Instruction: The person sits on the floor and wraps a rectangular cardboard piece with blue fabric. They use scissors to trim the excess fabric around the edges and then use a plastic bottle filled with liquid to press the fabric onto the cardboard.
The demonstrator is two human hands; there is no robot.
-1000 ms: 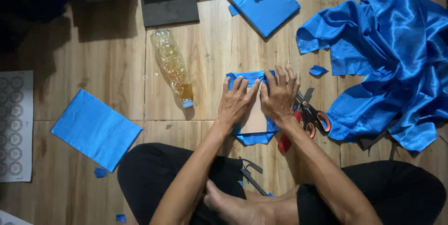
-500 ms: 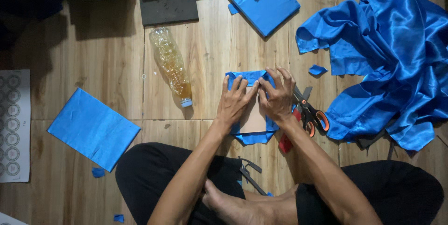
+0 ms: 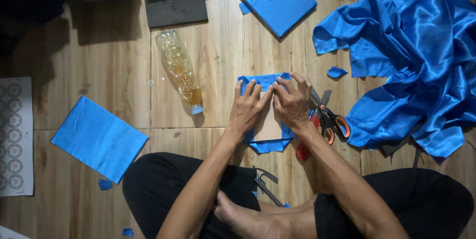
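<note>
Left of the cardboard piece (image 3: pixel 269 126) that both hands work on, at the far edge of the wooden floor (image 3: pixel 99 60), lies a white sheet printed with rows of circles (image 3: pixel 15 135). Nearer that cardboard, a finished-looking panel wrapped in blue satin (image 3: pixel 99 137) lies flat, with small blue scraps (image 3: pixel 105 184) below it. A plastic bottle with amber liquid (image 3: pixel 179 70) lies on its side just left of the cardboard, and a dark grey foam slab (image 3: pixel 176 8) sits above the bottle.

The cardboard itself lies on a cut piece of blue fabric (image 3: pixel 265 81) in front of the crossed legs. The left hand (image 3: pixel 248 110) lies flat, fingers spread, pressing the folded top flap down; the right hand (image 3: pixel 292 102) does likewise, its fingertips pinching the fabric edge at the top right corner. Neither hand holds a tool. By my reading, the top edge is folded over, while the bottom flap (image 3: pixel 267 146) sticks out loose below the card, so the wrapping looks roughly half done.

Above the cardboard lies a second blue-covered square (image 3: pixel 276 1). Just right of the cardboard rest orange-handled scissors (image 3: pixel 329 117), then a red object (image 3: pixel 302 152) I cannot identify, and farthest right a big heap of uncut blue satin (image 3: pixel 411 60).
</note>
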